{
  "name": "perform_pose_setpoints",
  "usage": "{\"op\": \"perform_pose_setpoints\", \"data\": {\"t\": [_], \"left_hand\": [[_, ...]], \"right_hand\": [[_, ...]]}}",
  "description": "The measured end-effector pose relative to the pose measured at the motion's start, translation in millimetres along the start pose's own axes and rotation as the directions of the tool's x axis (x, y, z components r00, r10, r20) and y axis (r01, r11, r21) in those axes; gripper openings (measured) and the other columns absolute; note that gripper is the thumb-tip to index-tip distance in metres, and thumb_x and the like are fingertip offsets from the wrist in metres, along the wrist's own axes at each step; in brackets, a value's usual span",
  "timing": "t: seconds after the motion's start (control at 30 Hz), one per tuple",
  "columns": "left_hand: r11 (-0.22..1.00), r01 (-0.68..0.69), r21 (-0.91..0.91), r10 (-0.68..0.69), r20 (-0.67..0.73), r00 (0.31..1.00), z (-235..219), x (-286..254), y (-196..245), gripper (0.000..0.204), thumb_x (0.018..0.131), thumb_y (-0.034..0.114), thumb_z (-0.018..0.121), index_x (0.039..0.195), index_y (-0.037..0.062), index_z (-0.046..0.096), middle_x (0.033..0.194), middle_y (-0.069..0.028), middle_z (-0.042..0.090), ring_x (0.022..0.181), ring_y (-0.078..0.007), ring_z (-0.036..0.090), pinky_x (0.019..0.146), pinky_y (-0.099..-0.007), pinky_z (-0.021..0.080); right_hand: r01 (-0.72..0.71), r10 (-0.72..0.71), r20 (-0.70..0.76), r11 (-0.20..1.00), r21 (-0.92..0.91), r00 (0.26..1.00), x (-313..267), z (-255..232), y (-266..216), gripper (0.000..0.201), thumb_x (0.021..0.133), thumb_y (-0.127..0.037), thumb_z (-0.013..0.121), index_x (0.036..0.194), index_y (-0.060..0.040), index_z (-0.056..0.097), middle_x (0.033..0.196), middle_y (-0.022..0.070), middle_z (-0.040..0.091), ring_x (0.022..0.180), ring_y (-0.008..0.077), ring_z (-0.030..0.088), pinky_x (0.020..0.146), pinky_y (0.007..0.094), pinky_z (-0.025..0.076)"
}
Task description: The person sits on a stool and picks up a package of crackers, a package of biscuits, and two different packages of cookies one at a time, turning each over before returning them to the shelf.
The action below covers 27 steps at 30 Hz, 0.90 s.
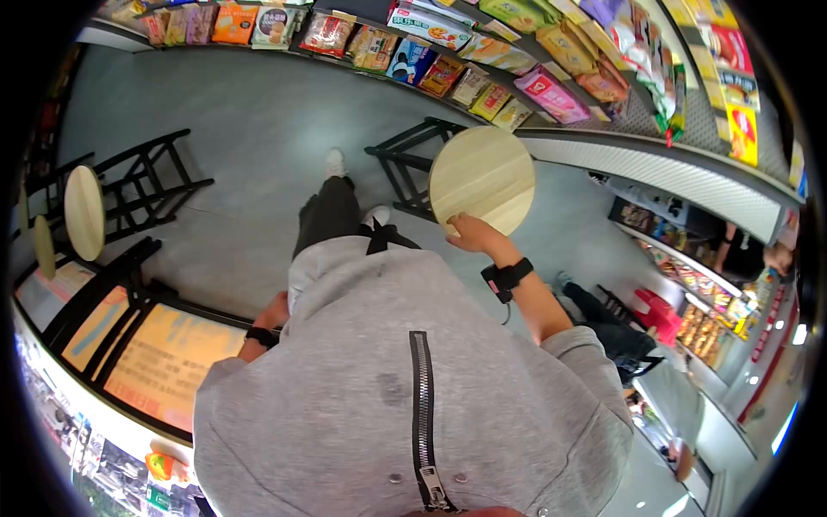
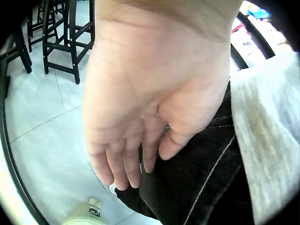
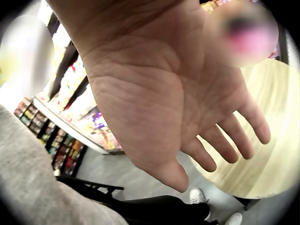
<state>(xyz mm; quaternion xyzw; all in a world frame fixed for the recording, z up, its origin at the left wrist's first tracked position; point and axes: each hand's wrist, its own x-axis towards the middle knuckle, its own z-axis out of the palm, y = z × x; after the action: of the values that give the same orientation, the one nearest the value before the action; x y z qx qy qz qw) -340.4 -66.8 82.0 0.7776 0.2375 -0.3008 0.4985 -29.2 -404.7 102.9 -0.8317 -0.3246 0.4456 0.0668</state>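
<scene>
The right hand (image 1: pixel 469 234) is over the near edge of a round wooden stool top (image 1: pixel 482 177) with black legs. In the right wrist view the palm (image 3: pixel 154 93) shows, its fingers spread and relaxed in front of the pale wood (image 3: pixel 262 140); whether they touch it I cannot tell. The left hand (image 1: pixel 276 312) hangs beside the grey top, partly hidden by it. In the left wrist view that hand (image 2: pixel 150 93) holds nothing, fingers loose beside dark trousers (image 2: pixel 192 178).
Shelves of packaged snacks (image 1: pixel 413 60) curve along the front and right. More stools (image 1: pixel 84 213) stand at the left, above a yellow poster panel (image 1: pixel 168 362). Another person in dark trousers (image 1: pixel 594 319) is at the right. A pale bin-like object (image 2: pixel 84 218) is on the floor.
</scene>
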Motion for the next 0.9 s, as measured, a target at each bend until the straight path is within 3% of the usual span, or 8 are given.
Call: {"op": "perform_pose_setpoints", "data": {"t": [0.07,0.13,0.2,0.47,0.57,0.63,0.73,0.9], "left_hand": [[0.951,-0.301,-0.064,0.304,0.042,0.952,-12,24,-17,0.04,0.077,0.029,0.051,0.101,-0.0021,0.054,0.095,-0.0164,0.06,0.085,-0.0301,0.057,0.076,-0.0314,0.043],[0.96,-0.254,-0.12,0.261,0.045,0.964,-21,44,-20,0.037,0.077,0.026,0.051,0.099,-0.0025,0.055,0.091,-0.0154,0.06,0.081,-0.0272,0.056,0.072,-0.0309,0.043],[0.971,-0.162,-0.175,0.172,0.042,0.984,-24,56,-18,0.034,0.076,0.024,0.052,0.097,-0.0029,0.055,0.087,-0.0144,0.06,0.076,-0.0242,0.055,0.068,-0.0304,0.043],[0.932,0.12,-0.342,-0.095,0.088,0.992,-59,30,2,0.024,0.074,0.014,0.053,0.089,-0.0042,0.058,0.072,-0.0109,0.061,0.061,-0.014,0.053,0.055,-0.0286,0.043],[0.958,0.12,-0.26,0.014,0.462,0.887,-112,-4,43,0.021,0.071,0.014,0.055,0.083,-0.0034,0.057,0.076,-0.0176,0.061,0.064,-0.0237,0.058,0.06,-0.033,0.043],[0.94,0.109,-0.324,0.012,0.352,0.936,-120,-25,62,0.023,0.071,0.016,0.056,0.084,-0.003,0.057,0.078,-0.0189,0.061,0.068,-0.0276,0.058,0.062,-0.034,0.043],[0.893,-0.084,-0.443,0.132,0.08,0.988,-145,-50,107,0.028,0.073,0.022,0.056,0.088,-0.0016,0.057,0.087,-0.0229,0.058,0.08,-0.0349,0.056,0.068,-0.0361,0.043],[0.91,-0.119,-0.398,0.187,0.137,0.973,-116,-40,75,0.031,0.076,0.02,0.053,0.097,-0.0019,0.055,0.094,-0.0199,0.058,0.087,-0.0306,0.056,0.074,-0.036,0.042]], "right_hand": [[-0.064,0.07,0.152,0.997,-0.048,0.986,9,-6,11,0.038,0.076,-0.024,0.053,0.103,0.0027,0.052,0.094,0.021,0.056,0.087,0.0329,0.053,0.076,0.035,0.042],[-0.031,-0.096,0.494,0.969,0.244,0.864,19,20,43,0.036,0.076,-0.025,0.052,0.101,0.0005,0.055,0.1,0.0187,0.056,0.092,0.0288,0.053,0.076,0.0358,0.043],[-0.443,0.103,0.636,0.801,0.403,0.765,9,12,29,0.036,0.076,-0.023,0.051,0.104,0.0005,0.054,0.102,0.0171,0.056,0.094,0.0237,0.053,0.078,0.0327,0.041],[-0.213,0.09,0.4,0.937,0.277,0.912,-11,-76,-45,0.031,0.073,-0.02,0.055,0.096,0.0009,0.057,0.098,0.0166,0.058,0.09,0.0222,0.054,0.075,0.0333,0.041],[-0.199,0.129,0.325,0.961,0.192,0.937,-15,-88,-56,0.025,0.073,-0.018,0.055,0.09,0.0006,0.058,0.093,0.0186,0.058,0.088,0.0307,0.054,0.073,0.0353,0.042],[-0.15,0.138,0.187,0.987,0.049,0.973,-23,-101,-70,0.026,0.075,-0.019,0.055,0.091,0.0011,0.057,0.095,0.0197,0.058,0.088,0.0335,0.054,0.073,0.0356,0.042],[-0.157,0.218,0.347,0.968,-0.195,0.912,-38,-134,-108,0.016,0.072,-0.012,0.053,0.083,-0.0013,0.058,0.085,0.0215,0.057,0.086,0.0357,0.052,0.07,0.0372,0.042],[-0.178,-0.032,0.508,0.916,0.359,0.86,-58,-156,-145,0.021,0.074,-0.013,0.053,0.092,-0.0021,0.057,0.094,0.0156,0.058,0.091,0.0295,0.053,0.073,0.0343,0.041]]}}
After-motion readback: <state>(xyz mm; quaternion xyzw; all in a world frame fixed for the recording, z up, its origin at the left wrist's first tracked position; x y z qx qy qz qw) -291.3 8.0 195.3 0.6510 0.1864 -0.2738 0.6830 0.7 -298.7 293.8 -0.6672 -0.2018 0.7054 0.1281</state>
